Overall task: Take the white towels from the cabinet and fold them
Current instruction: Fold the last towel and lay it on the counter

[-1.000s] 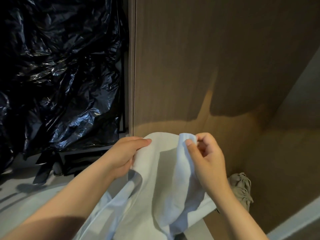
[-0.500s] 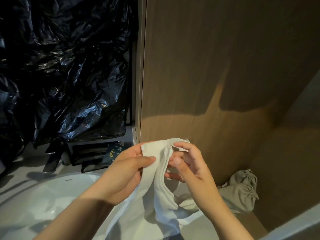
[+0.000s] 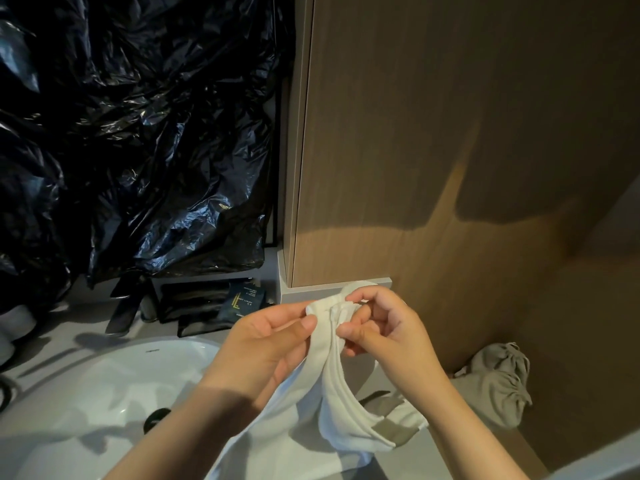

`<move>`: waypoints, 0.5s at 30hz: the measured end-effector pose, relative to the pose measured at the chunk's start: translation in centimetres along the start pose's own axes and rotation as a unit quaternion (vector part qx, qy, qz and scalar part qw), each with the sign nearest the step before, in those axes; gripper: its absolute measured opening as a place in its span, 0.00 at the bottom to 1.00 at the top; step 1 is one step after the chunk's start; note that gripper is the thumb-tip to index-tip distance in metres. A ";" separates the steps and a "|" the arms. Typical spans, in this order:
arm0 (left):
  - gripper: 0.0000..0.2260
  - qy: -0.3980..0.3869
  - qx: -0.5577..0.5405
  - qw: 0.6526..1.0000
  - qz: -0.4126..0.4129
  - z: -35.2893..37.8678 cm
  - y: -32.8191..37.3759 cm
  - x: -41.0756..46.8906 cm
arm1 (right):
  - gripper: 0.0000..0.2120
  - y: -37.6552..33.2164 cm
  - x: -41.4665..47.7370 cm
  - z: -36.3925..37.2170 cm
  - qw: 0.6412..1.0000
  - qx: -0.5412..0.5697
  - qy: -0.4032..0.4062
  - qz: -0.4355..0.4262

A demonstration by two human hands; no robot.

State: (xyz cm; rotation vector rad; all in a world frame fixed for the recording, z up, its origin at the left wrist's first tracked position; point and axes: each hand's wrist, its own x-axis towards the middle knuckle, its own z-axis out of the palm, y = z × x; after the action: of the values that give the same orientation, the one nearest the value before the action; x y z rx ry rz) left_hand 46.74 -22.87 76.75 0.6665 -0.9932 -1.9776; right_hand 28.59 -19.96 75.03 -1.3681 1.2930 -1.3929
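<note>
A white towel (image 3: pixel 341 410) hangs bunched between my hands, in front of the wooden cabinet wall (image 3: pixel 433 150). My left hand (image 3: pixel 266 344) pinches its upper left edge between thumb and fingers. Close beside it, my right hand (image 3: pixel 384 334) pinches the gathered upper edges with curled fingers. The towel's lower part drapes down over the counter and out of the frame's bottom.
A white sink basin (image 3: pixel 104 386) lies at the lower left, with dark packets (image 3: pixel 207 306) behind it. Crumpled black plastic sheeting (image 3: pixel 138 133) fills the upper left. A grey drawstring bag (image 3: pixel 498 386) sits on the shelf at the right.
My hands have come together and lowered, gathering the towel's spread top edge into a narrow bunch. The view has tilted down, showing the sink.
</note>
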 end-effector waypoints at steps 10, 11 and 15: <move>0.10 0.104 0.156 0.981 0.041 -0.1 -0.2 -0.1 | 0.11 0.9 0.4 0.0 0.986 -0.156 0.033 -0.048; 0.10 0.093 0.183 0.978 0.044 0.0 -0.1 -0.2 | 0.11 0.8 0.3 0.0 0.986 -0.156 0.035 -0.043; 0.10 0.062 0.233 0.969 0.062 0.3 -0.1 -0.5 | 0.11 1.0 0.1 0.5 0.983 -0.170 0.052 -0.050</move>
State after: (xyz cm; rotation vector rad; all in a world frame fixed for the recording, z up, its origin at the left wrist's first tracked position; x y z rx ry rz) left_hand 46.76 -22.28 76.93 0.9446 -1.4013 -1.5799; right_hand 28.99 -20.34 74.04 -1.6223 1.6066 -1.3680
